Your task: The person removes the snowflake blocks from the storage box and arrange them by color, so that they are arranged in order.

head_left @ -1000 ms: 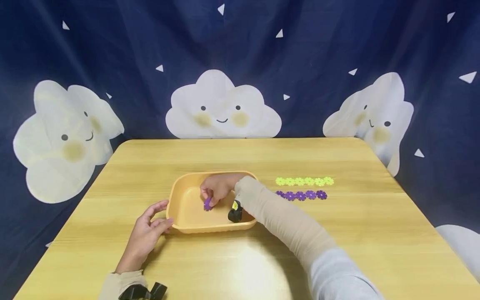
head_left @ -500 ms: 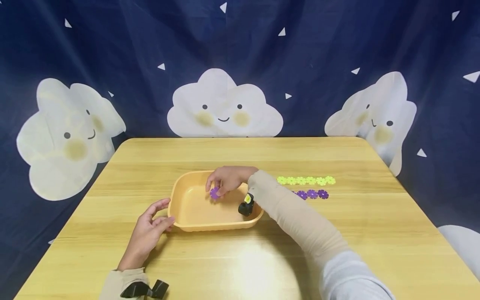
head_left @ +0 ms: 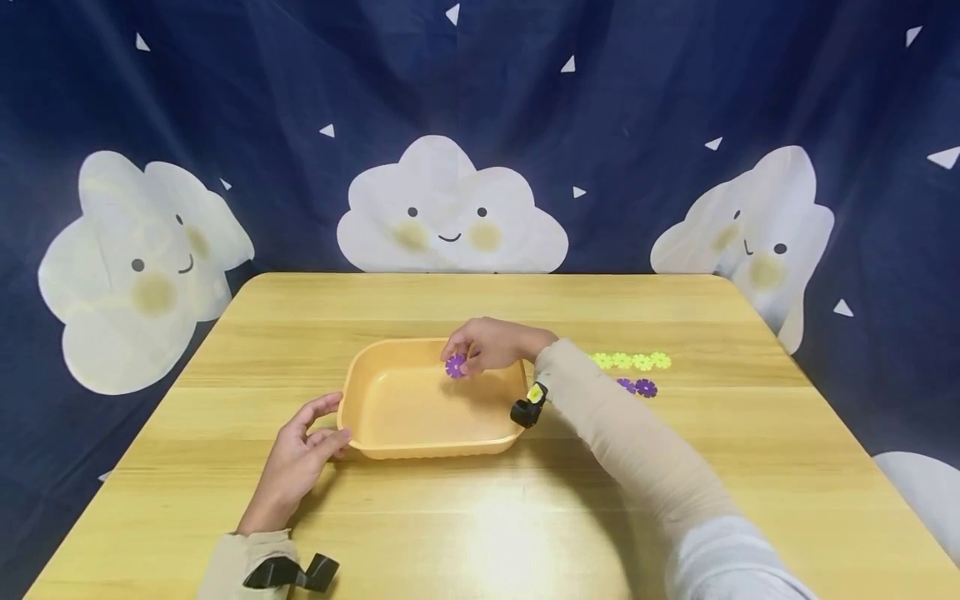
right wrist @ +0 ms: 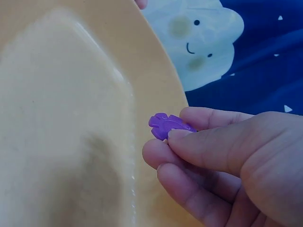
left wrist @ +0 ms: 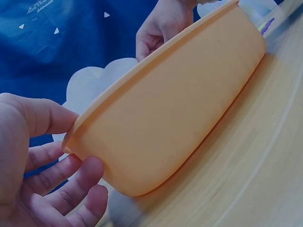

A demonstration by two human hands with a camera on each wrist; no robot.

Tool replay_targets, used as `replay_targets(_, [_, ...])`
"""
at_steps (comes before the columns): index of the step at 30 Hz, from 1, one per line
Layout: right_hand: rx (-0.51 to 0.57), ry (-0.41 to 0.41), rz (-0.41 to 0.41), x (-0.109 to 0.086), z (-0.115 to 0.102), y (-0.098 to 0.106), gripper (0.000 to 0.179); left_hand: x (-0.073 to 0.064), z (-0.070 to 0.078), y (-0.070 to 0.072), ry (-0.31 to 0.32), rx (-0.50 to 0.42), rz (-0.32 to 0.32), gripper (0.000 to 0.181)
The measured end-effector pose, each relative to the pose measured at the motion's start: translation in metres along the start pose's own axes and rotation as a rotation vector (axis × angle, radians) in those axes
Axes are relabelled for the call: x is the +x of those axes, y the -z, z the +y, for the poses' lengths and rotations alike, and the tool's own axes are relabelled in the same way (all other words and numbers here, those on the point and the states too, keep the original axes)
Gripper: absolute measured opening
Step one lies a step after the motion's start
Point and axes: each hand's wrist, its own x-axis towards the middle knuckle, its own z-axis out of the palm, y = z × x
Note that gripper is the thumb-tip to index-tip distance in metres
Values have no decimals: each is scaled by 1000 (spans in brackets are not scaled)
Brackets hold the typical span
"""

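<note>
My right hand [head_left: 498, 343] pinches a purple flower-shaped plastic disc [head_left: 454, 366] between thumb and fingers, above the back part of the orange tray [head_left: 420, 450]. Up close in the right wrist view, the notched edge of the purple disc [right wrist: 163, 125] sticks out past the thumb tip. At the tray's left end, my left hand [head_left: 296, 458] grips the rim. Seen from the left wrist, the thumb lies at the rim of the tray [left wrist: 165, 109] and the other fingers curl against its outer wall. No other disc shows inside the tray.
Right of the tray, a row of yellow-green flower discs [head_left: 642, 362] lies on the wooden table [head_left: 450, 533]. Just in front is a row of purple discs [head_left: 646, 387], partly hidden by my right sleeve. A dark blue curtain [head_left: 600, 100] with clouds hangs behind the table.
My right hand has lifted the purple disc from the tray's floor and moved it right and toward the back rim. The left hand has kept its grip on the tray.
</note>
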Motion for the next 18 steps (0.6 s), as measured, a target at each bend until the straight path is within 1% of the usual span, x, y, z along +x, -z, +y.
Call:
replay_targets(9, [88, -47, 89, -26, 4, 9, 34, 0, 1, 1, 5, 6, 7, 53])
replay_targets(14, [93, -70, 146, -45, 11, 14, 35, 2, 1, 0, -1, 6, -3, 54])
replay_targets(18, [102, -67, 189, -59, 16, 16, 35, 2, 0, -1, -4, 3, -3, 54])
